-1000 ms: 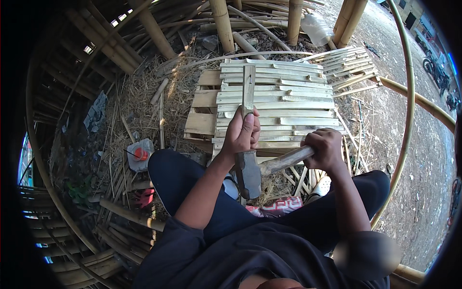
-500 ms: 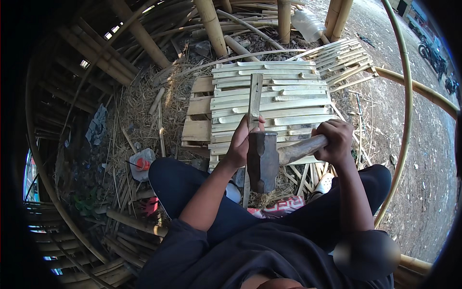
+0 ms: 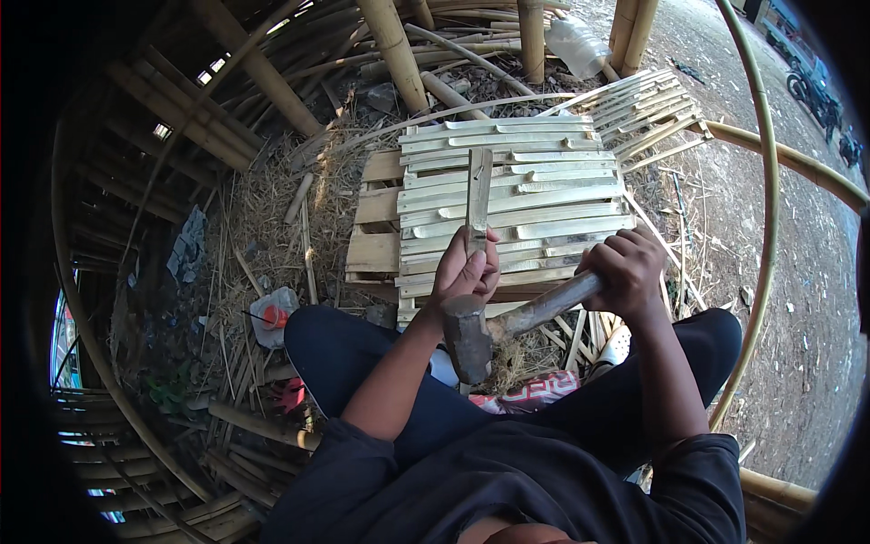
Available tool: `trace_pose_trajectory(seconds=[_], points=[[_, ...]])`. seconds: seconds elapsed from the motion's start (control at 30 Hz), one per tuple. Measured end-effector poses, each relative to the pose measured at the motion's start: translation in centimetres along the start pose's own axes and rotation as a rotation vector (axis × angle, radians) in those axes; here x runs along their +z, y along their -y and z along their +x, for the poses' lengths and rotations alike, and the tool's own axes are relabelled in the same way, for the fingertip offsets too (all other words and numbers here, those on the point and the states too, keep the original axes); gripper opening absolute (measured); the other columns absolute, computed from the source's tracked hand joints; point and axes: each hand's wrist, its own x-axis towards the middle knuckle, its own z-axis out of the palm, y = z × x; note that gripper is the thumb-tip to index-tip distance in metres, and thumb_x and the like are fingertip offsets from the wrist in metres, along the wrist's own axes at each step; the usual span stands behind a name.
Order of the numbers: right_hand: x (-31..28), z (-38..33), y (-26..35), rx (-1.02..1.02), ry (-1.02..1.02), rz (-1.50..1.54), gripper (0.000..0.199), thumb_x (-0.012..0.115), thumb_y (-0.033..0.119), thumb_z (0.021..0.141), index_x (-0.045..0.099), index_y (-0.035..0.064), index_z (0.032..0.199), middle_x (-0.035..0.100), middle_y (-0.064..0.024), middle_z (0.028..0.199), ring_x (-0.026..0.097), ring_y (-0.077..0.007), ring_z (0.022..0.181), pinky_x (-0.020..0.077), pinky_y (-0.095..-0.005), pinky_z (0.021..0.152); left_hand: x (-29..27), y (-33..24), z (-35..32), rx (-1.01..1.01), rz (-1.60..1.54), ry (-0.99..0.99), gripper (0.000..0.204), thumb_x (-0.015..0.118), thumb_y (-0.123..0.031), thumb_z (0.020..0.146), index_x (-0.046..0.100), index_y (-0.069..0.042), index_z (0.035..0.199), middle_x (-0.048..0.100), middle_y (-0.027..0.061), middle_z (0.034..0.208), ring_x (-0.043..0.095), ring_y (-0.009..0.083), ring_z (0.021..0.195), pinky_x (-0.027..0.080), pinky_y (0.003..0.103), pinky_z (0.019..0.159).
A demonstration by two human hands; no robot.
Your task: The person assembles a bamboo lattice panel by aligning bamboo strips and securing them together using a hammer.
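At the lower edge of the frame a dark shirt [image 3: 507, 480] spreads across the middle, with dark trousers [image 3: 349, 358] bent out to either side above it. Over the lap, just below the centre, is a heavy hammer [image 3: 535, 310], its blocky metal head at the left end and its wooden handle slanting up to the right. The right hand [image 3: 625, 272], right of centre, has its fingers curled tightly round the handle's end. The left hand [image 3: 468, 270], at the centre, has its fingers and thumb closed on the lower part of a narrow bamboo strip [image 3: 478, 190], which points toward the top of the frame; the hammer head overlaps the heel of this hand in view. Between the legs lie a red-and-white bag [image 3: 539, 392] and a pale shoe [image 3: 615, 345]. To the left, a red cup [image 3: 275, 315] sits near the knee. Past the hands, pale bamboo slats [image 3: 544, 186] lie side by side over wooden boards [image 3: 376, 205]. At the top stand thick bamboo posts [image 3: 395, 54], with a clear plastic jug [image 3: 575, 47] at their right; a motorbike [image 3: 809, 100] is at the upper right.
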Motion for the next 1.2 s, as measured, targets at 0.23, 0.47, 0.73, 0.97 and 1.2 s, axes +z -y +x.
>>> trace_pose_trajectory(seconds=[0.23,0.47,0.73,0.97,1.2], points=[[0.7,0.6,0.2,0.298,0.037,-0.204,0.017,0.071,0.022,0.057,0.058,0.0138,0.064,0.055,-0.0049,0.054,0.057,-0.0262,0.048,0.0417,-0.0385,0.048,-1.1,-0.4,-1.6,-0.100,-0.108,0.101,0.030,0.047,-0.030,0.108,0.040,-0.007,0.127,0.041,-0.0017,0.084,0.030,0.0040,0.055,0.026,0.022,0.046],[-0.5,0.4,1.6,0.168,-0.009,0.062,0.025,0.069,0.026,0.045,0.063,0.0154,0.067,0.053,-0.0024,0.055,0.059,-0.0245,0.053,0.0452,-0.0392,0.052,-1.6,-0.2,-0.6,0.016,0.046,0.008,0.033,0.048,-0.029,0.107,0.041,-0.005,0.129,0.048,0.0000,0.085,0.039,0.0052,0.058,0.033,0.023,0.050],[0.2,0.8,3.3,0.437,0.106,-0.112,0.019,0.073,0.023,0.058,0.059,0.0117,0.064,0.058,-0.0075,0.056,0.059,-0.0289,0.050,0.0451,-0.0409,0.050,1.6,-0.4,-1.3,-0.110,0.174,-0.096,0.032,0.042,-0.030,0.109,0.042,-0.003,0.126,0.041,-0.0020,0.080,0.034,0.0037,0.058,0.029,0.021,0.048],[-0.1,0.3,4.8,0.480,0.156,-0.080,0.019,0.074,0.022,0.060,0.060,0.0114,0.066,0.060,-0.0086,0.057,0.063,-0.0291,0.053,0.0482,-0.0422,0.051,0.6,1.1,-0.4,-0.072,0.194,-0.121,0.033,0.041,-0.027,0.109,0.043,-0.002,0.129,0.040,-0.0025,0.079,0.032,0.0035,0.057,0.030,0.021,0.048],[0.2,0.2,6.0,0.503,0.179,0.031,0.018,0.074,0.022,0.060,0.061,0.0100,0.067,0.060,-0.0094,0.056,0.062,-0.0319,0.053,0.0506,-0.0457,0.053,0.6,1.3,-0.7,0.076,0.464,-0.172,0.033,0.035,-0.028,0.110,0.044,-0.001,0.128,0.041,-0.0022,0.077,0.035,0.0033,0.056,0.033,0.021,0.048]])
